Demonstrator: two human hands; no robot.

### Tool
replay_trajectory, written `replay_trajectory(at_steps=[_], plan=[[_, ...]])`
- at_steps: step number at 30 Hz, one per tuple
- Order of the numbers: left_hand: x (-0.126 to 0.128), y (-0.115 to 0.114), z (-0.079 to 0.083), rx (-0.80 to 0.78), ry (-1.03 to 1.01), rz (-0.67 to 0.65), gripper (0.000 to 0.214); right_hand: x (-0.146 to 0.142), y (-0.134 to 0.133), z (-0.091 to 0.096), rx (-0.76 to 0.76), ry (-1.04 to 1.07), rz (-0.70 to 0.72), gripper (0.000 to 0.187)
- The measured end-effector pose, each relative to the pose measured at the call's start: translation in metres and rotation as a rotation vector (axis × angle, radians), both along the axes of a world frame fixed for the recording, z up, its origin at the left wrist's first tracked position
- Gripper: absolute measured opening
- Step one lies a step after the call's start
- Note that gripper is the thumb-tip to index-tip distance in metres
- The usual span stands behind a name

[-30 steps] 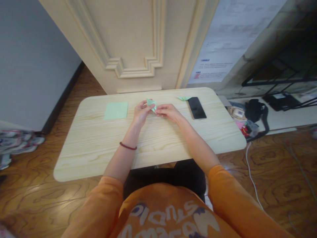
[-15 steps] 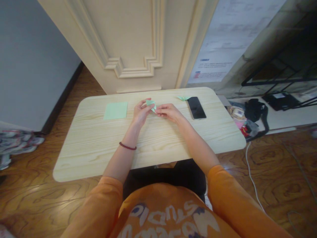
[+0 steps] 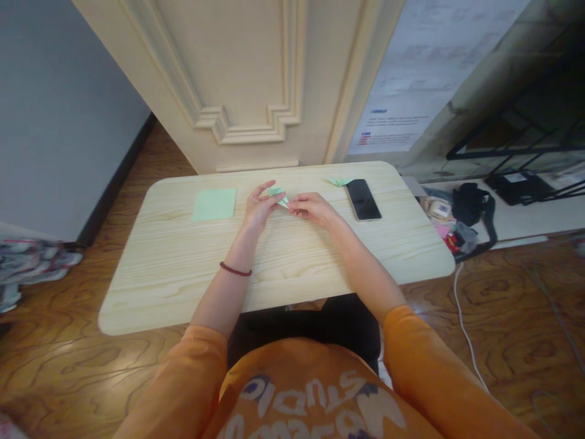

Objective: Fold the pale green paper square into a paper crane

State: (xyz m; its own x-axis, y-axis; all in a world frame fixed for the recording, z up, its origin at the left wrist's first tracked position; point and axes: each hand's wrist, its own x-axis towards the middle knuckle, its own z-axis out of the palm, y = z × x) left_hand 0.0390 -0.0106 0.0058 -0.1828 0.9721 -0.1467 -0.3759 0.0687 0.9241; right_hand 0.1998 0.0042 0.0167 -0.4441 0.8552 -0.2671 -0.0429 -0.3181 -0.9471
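Note:
A small folded piece of pale green paper (image 3: 279,194) is held between both hands over the middle of the light wooden table (image 3: 183,268). My left hand (image 3: 258,207) pinches its left side, with the index finger raised above it. My right hand (image 3: 312,207) pinches its right tip with fingers pressed together. A flat square sheet of the same green paper (image 3: 214,203) lies to the left of my left hand. A finished folded green paper figure (image 3: 339,181) rests at the table's far edge, next to a black phone (image 3: 362,199).
A cream panelled door (image 3: 247,79) stands just behind the table. Bags and small items (image 3: 461,213) lie on the low ledge at the right, with a white cable (image 3: 461,317) on the wooden floor. Shoes (image 3: 31,265) are at the left.
The folded paper has dropped slightly and lies flatter between the hands. My left index finger has lifted away from it. The arms have hardly moved.

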Motion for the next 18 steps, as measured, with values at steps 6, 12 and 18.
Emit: replay_trajectory(at_steps=[6, 12, 18], plan=[[0.0018, 0.0019, -0.0036, -0.008, -0.077, 0.023, 0.052, -0.0035, -0.0003, 0.0016, -0.015, 0.012, -0.031, 0.01], [0.0055, 0.0039, -0.0085, -0.014, -0.128, 0.06, 0.048, -0.0082, -0.0016, 0.0026, 0.089, -0.035, -0.095, 0.017], [0.0057, 0.005, -0.0101, -0.028, -0.126, 0.08, 0.047, -0.0088, -0.0047, 0.0075, 0.118, -0.109, -0.125, 0.017]])
